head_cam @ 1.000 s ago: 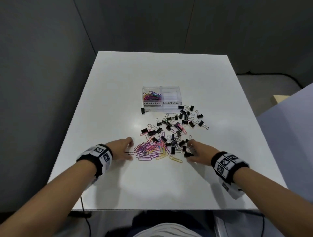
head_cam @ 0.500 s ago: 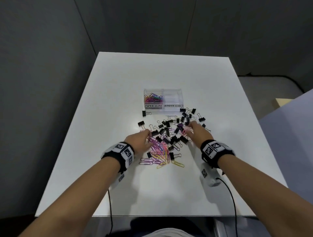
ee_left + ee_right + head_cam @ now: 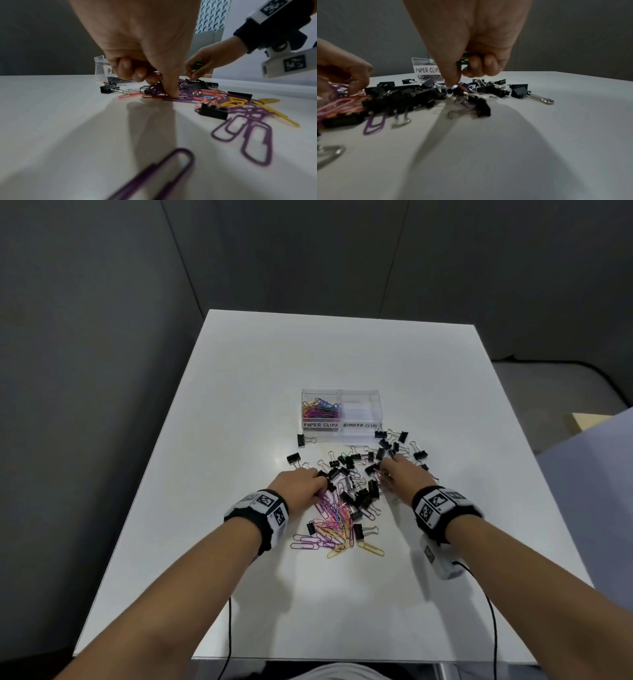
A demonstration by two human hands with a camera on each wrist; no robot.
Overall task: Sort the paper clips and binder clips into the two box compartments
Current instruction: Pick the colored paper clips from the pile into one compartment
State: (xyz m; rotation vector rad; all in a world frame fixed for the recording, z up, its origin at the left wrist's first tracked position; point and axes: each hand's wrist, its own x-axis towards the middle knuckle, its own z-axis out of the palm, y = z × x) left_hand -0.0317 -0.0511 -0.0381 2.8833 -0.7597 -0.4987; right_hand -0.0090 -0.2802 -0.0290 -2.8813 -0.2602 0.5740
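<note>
A clear two-compartment box (image 3: 356,426) stands mid-table; its left side, labelled PAPER CLIPS, holds coloured paper clips (image 3: 320,409), and the right side, labelled BINDER CLIPS, looks empty. In front lies a mixed pile: black binder clips (image 3: 359,494) and coloured paper clips (image 3: 334,525). My left hand (image 3: 317,482) is on the pile's left. Its fingers curl round purple clips (image 3: 147,69) and its thumb (image 3: 171,92) presses a paper clip. My right hand (image 3: 387,470) is at the pile's right. It holds green clips (image 3: 464,59) in curled fingers and pinches a reddish clip (image 3: 461,85).
The white table (image 3: 239,405) has dark walls behind and at the left. Two black cables (image 3: 229,628) hang over the front edge. Stray binder clips (image 3: 303,440) lie just left of the box front. A beige object (image 3: 585,421) sits off the table's right.
Both hands have moved forward from the pile's near edge into the pile, closer to the box. Over the last half second they have hardly shifted.
</note>
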